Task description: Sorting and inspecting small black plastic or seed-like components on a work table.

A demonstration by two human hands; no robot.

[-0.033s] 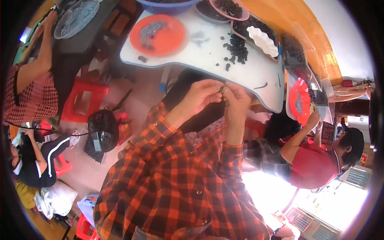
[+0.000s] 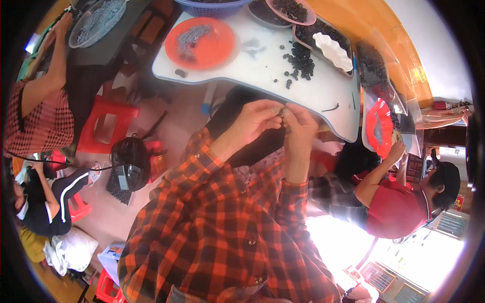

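Observation:
Just off the near edge of the white table (image 2: 242,70), my left hand (image 2: 256,121) and my right hand (image 2: 300,126) meet, fingertips pinched together. Between them is a small dark piece (image 2: 283,110), mostly covered by the fingers; its exact kind does not show. Beyond my hands, a loose pile of small black round pieces (image 2: 301,61) lies on the table, with a few strays around it. An orange plate (image 2: 220,54) toward the far left carries a heap of small grey parts (image 2: 195,35).
Along the far side are a blue basket (image 2: 214,9), a pink bowl (image 2: 309,18) and a white wavy-edged dish (image 2: 332,51) on a tray of black pieces. A person in red (image 2: 396,209) works at right over a red dish (image 2: 379,129). Red stools (image 2: 96,139) stand left.

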